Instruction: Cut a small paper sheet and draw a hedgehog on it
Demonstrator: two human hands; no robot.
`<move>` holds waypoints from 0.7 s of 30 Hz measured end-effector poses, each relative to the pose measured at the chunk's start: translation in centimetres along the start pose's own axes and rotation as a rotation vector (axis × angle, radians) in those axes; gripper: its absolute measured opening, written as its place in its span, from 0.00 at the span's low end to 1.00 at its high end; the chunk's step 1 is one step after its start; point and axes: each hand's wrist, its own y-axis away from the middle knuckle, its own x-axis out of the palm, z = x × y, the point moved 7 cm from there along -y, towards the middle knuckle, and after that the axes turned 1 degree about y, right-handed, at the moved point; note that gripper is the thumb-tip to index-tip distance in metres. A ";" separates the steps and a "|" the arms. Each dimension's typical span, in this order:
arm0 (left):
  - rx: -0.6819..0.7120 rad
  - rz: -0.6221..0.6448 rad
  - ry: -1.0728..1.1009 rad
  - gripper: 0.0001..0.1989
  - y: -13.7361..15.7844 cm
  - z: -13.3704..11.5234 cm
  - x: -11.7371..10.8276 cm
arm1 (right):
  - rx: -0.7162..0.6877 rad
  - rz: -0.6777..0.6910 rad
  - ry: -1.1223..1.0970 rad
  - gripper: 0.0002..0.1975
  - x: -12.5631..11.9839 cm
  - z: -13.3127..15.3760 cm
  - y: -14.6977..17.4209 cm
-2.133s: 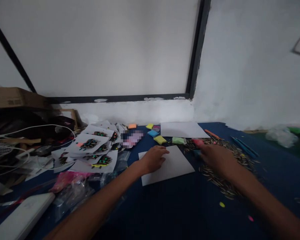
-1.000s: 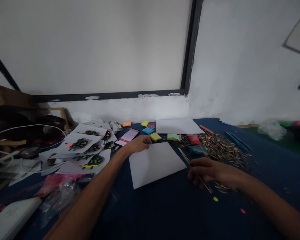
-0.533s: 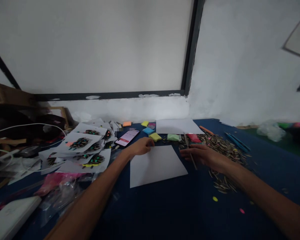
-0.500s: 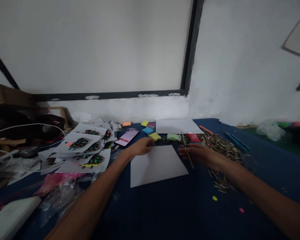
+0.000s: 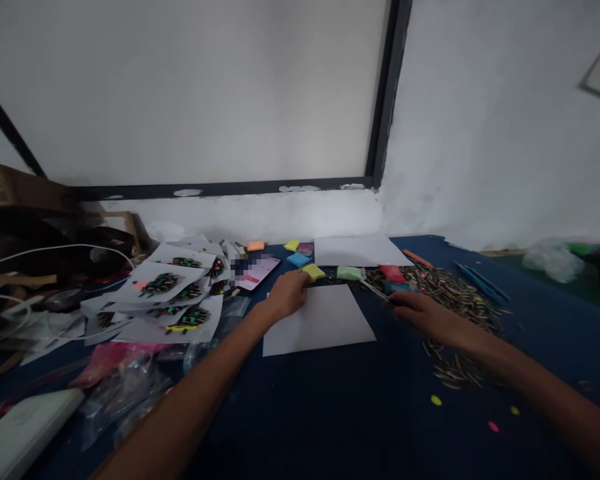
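A blank white sheet (image 5: 323,327) lies on the dark blue tabletop in front of me. My left hand (image 5: 289,295) rests over its upper left corner with curled fingers. The fingertips reach the near corner of a yellow packet (image 5: 313,272), and whether they grip anything is hidden. To the right of the sheet, my right hand (image 5: 423,315) closes on one end of a thin pale stick-like tool (image 5: 374,289). That tool points left and away, toward a light green packet (image 5: 350,273). Just beyond the right hand are a red packet (image 5: 391,273) and a heap of small dark striped pieces (image 5: 455,297).
Left of the sheet are a phone (image 5: 257,272) and stacked papers bearing dark pieces (image 5: 180,287). Clear plastic bags (image 5: 125,393) and a white box (image 5: 30,427) lie nearer. Blue tweezers (image 5: 483,283) lie right of the heap. Another white sheet (image 5: 360,251) lies by the wall.
My right hand has moved right, and the stick-like tool has swung from steep to a flatter slant. The white sheet has slid slightly away from me. My left hand stays by its upper corner.
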 end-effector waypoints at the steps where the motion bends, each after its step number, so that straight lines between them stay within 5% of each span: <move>1: 0.012 -0.016 -0.035 0.15 0.1 -0.4 0.0 | -0.024 -0.016 0.083 0.13 0.0 -0.1 0.2; 8: 0.074 -0.012 -0.114 0.17 1.0 -3.5 1.2 | -0.072 0.039 0.235 0.17 1.3 -0.6 1.3; 13: 0.075 -0.051 -0.155 0.16 1.5 -3.7 2.0 | 0.018 0.142 0.275 0.15 1.5 -0.9 2.3; 21: 0.077 -0.070 -0.149 0.15 1.6 -3.5 2.1 | -0.036 0.143 0.480 0.13 1.1 -1.3 2.7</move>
